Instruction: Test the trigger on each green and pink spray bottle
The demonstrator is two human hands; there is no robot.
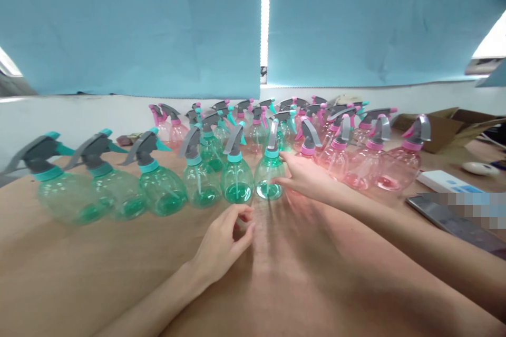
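A green spray bottle [265, 175] with a turquoise collar and grey trigger head stands upright on the table. At its right side is my right hand [302, 175], the thumb across the front of the bottle and the other fingers near its neck, partly hidden. My left hand [227, 239] is loosely curled above the wood in front of the row, thumb and fingers apart, holding nothing. Just beyond it stands another green spray bottle [237, 179]. A pink spray bottle [306, 150] is partly hidden behind my right hand.
More green bottles [162, 189] line up leftward, and pink ones [399, 166] rightward, with several rows behind. At the right lie a phone [446, 221], a white box [446, 181], a white mouse [480, 168] and an open cardboard box [450, 129]. Blue cloth [158, 26] hangs behind the wooden table [79, 274].
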